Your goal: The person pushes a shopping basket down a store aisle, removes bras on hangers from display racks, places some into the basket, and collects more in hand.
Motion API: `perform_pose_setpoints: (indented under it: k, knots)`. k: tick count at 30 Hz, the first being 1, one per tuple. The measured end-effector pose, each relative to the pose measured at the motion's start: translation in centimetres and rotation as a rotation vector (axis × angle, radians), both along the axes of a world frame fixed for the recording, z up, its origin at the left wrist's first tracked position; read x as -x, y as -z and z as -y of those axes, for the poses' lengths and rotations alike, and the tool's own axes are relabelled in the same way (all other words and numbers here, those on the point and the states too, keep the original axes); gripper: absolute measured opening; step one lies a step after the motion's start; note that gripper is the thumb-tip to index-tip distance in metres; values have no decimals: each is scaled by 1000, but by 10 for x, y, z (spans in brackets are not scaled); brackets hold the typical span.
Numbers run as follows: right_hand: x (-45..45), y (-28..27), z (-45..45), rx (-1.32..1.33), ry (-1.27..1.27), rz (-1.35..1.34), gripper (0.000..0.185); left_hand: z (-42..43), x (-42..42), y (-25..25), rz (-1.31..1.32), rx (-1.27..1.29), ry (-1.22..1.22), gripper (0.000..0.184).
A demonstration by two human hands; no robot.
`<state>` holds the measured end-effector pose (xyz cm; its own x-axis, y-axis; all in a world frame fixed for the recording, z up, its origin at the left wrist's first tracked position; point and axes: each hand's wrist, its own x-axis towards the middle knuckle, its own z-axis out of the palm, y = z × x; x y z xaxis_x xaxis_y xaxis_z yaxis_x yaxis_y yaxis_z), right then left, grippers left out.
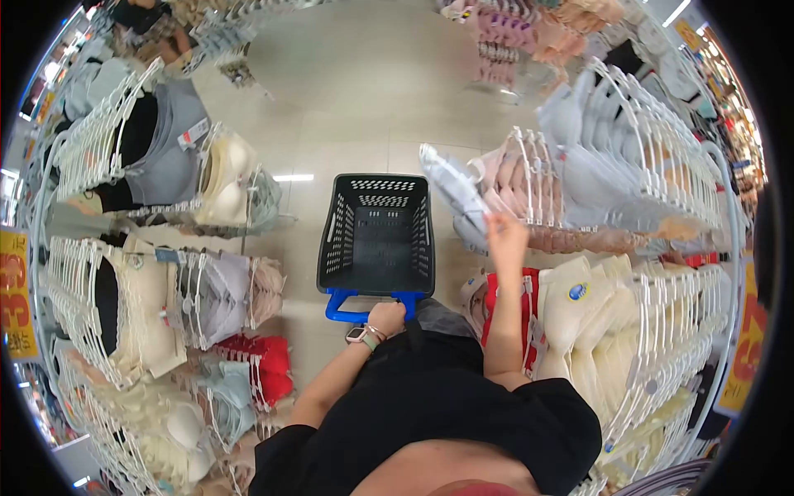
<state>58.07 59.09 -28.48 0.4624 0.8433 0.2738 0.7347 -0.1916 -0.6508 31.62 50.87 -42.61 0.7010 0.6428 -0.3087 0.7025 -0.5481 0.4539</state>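
My left hand [386,318], with a watch and bracelet at the wrist, is closed round the blue handle [348,316] of a black shopping basket [376,277]. No goods show inside the basket. My right hand [506,236] is raised at the rack on the right, its fingers pinched on a pale blue-grey bra [455,192]. The bra hangs out to the left of the hand, beside the basket's right rim and next to a row of pink bras [509,178].
Racks of hanging bras line both sides, with cream ones [591,310] at lower right and grey ones [169,145] at upper left. Tiled floor [331,99] lies ahead. Yellow price signs [16,293] stand at the edges. A person [153,25] is at far upper left.
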Motion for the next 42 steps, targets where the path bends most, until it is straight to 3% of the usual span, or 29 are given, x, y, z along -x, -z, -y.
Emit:
perform_pose_setpoints:
  k: [4, 6, 9, 10, 18, 28, 30, 38, 42]
  knots:
    - [44, 107, 21, 278, -178, 17, 23, 7, 7, -21, -67, 11, -169, 21]
    - [64, 145, 38, 332, -275, -194, 23, 7, 13, -35, -102, 74, -207, 25]
    - [98, 148, 47, 375, -414, -436, 22, 11, 27, -35, -181, 139, -212, 29]
    - [108, 151, 47, 290, -487, -370, 26, 15, 32, -35, -224, 145, -178, 30]
    - [129, 153, 17, 451, -632, -507, 26, 56, 56, -32, -359, 283, -233, 24]
    - [186, 183, 4, 485, -1024, -282, 23, 89, 64, -8, -344, 240, -349, 14]
    - [197, 191, 5, 635, -946, -423, 25, 91, 68, -13, -344, 262, -420, 15]
    - [215, 216, 2, 834, -1119, -355, 24, 110, 86, -14, -325, 250, -497, 16]
    - [219, 226, 8, 883, -1193, -194, 24, 113, 92, -13, -360, 289, -481, 18]
